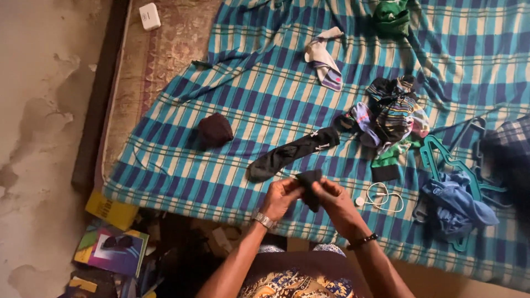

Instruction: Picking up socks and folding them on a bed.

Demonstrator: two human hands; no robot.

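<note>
Dark sock: bunched, pinched between both hands above the near edge of the checked blue bedsheet. Left hand grips its left side, right hand its right. Matching long black sock lies flat just beyond, long axis slanting up-right, nearer the left hand.

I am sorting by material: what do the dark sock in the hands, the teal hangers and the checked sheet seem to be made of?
Dark sock, held by left hand and right hand: soft matte knit, since it bunches limply. Teal hangers: probably moulded plastic, rigid, smooth and evenly coloured. Checked sheet: thin woven cloth, likely cotton, matte, with wrinkles.
</note>
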